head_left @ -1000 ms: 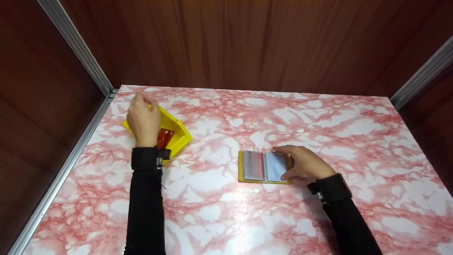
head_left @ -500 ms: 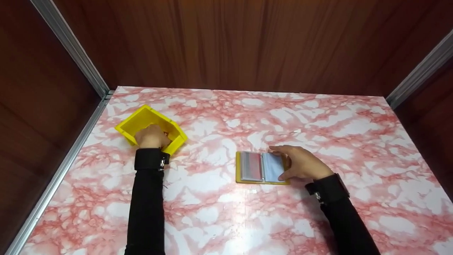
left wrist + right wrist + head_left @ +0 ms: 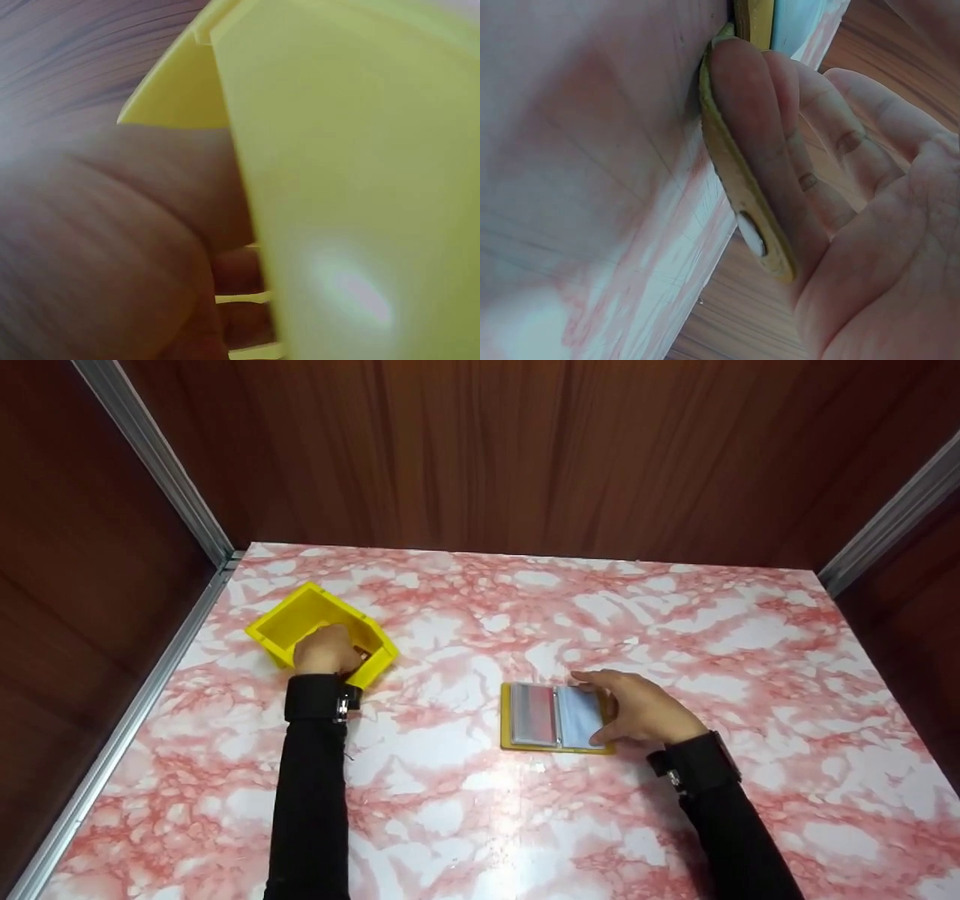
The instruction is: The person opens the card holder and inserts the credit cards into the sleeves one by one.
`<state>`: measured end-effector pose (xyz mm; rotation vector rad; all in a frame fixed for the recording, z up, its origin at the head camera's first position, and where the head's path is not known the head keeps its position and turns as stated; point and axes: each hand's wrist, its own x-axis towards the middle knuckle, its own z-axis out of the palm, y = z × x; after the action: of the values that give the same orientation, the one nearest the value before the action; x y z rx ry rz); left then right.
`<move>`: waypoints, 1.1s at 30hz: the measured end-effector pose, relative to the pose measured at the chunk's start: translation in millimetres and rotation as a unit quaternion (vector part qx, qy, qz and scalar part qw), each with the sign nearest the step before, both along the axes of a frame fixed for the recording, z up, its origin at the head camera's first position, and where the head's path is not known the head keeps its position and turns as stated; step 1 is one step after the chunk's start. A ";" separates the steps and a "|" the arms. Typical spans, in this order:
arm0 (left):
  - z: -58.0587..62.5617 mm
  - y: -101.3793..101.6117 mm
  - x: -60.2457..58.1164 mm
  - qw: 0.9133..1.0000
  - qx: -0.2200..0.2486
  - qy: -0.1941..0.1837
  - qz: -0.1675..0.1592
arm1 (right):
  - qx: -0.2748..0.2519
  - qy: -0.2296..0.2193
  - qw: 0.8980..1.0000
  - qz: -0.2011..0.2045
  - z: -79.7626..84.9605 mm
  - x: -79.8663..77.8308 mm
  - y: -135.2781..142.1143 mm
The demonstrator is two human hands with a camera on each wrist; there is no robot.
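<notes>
My left hand (image 3: 324, 649) reaches down into a yellow plastic bin (image 3: 289, 613), its fingertips hidden from the head view. Beside the knuckles, a small reddish-brown bit of a card (image 3: 363, 653) shows inside the bin. The left wrist view has the bin wall (image 3: 360, 165) covering most of the fingers; what they touch cannot be seen. On the table lies a yellow card holder (image 3: 506, 720), opened flat with clear sleeves. My right hand (image 3: 641, 709) holds its right side, thumb at the near corner and fingers at the far edge. A strap with a snap (image 3: 751, 234) lies against those fingers.
The table (image 3: 442, 810) has a red-and-white marbled top. A dark wood-look panel (image 3: 480, 457) stands behind it, with more panels and metal rails (image 3: 161, 472) at the sides. The bin stands near the left edge.
My left hand has gone from above the bin's far side down into it, then shifted slightly right. The red card seen earlier is now mostly covered. The right hand stays at the card holder.
</notes>
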<state>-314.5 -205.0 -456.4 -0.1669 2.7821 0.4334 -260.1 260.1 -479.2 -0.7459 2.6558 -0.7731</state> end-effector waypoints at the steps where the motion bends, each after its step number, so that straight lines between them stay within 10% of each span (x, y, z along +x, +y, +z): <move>1: -0.2 -1.2 0.0 1.000 0.000 -0.004 -0.002 | 0.000 0.001 1.000 0.002 0.0 0.0 -0.6; 23: -7.0 2.3 -2.4 0.995 0.074 0.007 -0.063 | 0.008 0.009 1.000 0.010 -0.2 1.8 -1.3; 28: 2.1 -2.7 -1.5 0.995 0.064 0.050 -0.054 | 0.011 0.010 1.000 0.010 -0.1 2.4 -1.7; 33: 16.2 0.5 0.7 0.978 0.064 0.192 0.041 | 0.015 0.010 1.000 0.005 1.0 3.8 -1.9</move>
<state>-313.8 -204.5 -440.1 -0.1839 3.1180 0.7337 -256.3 258.3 -478.2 -0.7627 2.6738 -0.7255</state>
